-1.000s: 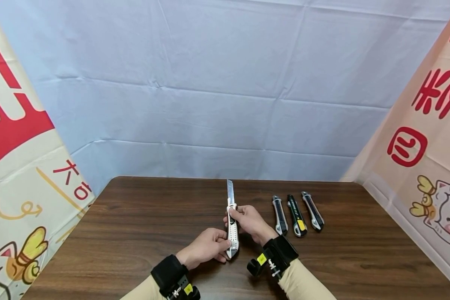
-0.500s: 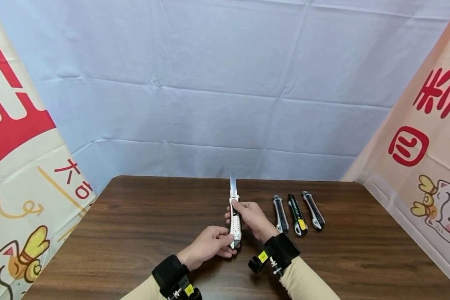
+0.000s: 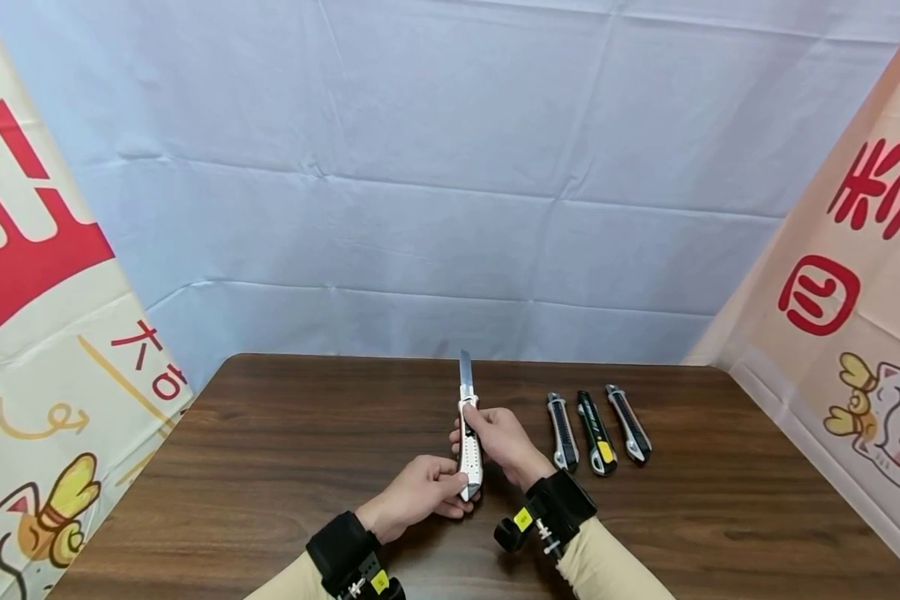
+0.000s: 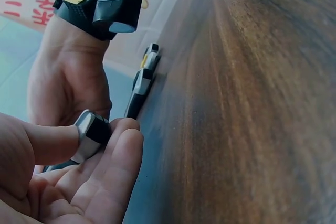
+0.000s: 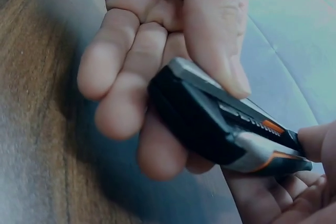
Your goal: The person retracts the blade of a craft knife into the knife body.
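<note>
Both hands hold a silver utility knife (image 3: 470, 462) over the middle of the table, its long blade (image 3: 466, 372) extended and pointing away from me. My left hand (image 3: 415, 493) pinches the knife's tail end between thumb and fingers. Farther up, near the blade, my right hand (image 3: 504, 443) grips the body, thumb on top and fingers underneath. In the left wrist view the dark and silver butt of the knife (image 4: 94, 134) shows past the left thumb. Black and orange parts of the knife (image 5: 197, 116) appear in the right wrist view; the blade is out of sight there.
To the right on the brown wooden table (image 3: 292, 433) lie three more utility knives: a grey and black one (image 3: 562, 432), a dark green one with a yellow patch (image 3: 596, 433) and another grey and black one (image 3: 628, 423). A pale blue cloth (image 3: 420, 208) hangs behind.
Both hands have shifted the knife slightly away from me and to the right. Over the last half second it has hardly moved. The three other knives stay put.
</note>
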Motion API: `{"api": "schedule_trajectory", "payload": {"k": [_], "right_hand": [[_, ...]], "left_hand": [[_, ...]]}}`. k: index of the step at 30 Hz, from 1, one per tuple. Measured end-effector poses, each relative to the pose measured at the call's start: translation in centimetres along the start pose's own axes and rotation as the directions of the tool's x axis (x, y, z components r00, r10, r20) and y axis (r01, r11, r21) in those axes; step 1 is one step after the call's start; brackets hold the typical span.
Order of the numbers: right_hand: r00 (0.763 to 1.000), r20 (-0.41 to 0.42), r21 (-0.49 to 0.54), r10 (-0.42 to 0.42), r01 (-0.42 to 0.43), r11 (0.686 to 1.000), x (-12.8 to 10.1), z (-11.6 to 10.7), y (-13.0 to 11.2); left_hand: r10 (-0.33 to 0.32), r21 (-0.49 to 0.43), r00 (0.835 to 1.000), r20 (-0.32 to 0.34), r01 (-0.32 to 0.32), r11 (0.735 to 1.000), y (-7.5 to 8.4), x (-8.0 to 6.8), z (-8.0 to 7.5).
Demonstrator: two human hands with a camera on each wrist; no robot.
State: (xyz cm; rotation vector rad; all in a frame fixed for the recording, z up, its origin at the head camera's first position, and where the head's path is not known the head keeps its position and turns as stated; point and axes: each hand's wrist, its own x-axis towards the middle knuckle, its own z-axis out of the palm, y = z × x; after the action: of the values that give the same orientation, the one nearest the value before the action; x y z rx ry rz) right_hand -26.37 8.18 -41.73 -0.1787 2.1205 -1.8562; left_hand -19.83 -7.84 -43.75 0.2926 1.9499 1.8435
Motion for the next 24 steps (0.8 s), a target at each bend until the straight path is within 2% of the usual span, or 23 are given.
{"api": "schedule_trajectory", "payload": {"k": [24], "right_hand": [[1.0, 0.025, -0.04, -0.008, 0.009, 0.999, -0.3, -0.11, 0.03]], "left_hand": [[-0.02, 0.013, 1.0, 0.016, 0.02, 1.0, -0.04, 0.12, -0.12]]}}
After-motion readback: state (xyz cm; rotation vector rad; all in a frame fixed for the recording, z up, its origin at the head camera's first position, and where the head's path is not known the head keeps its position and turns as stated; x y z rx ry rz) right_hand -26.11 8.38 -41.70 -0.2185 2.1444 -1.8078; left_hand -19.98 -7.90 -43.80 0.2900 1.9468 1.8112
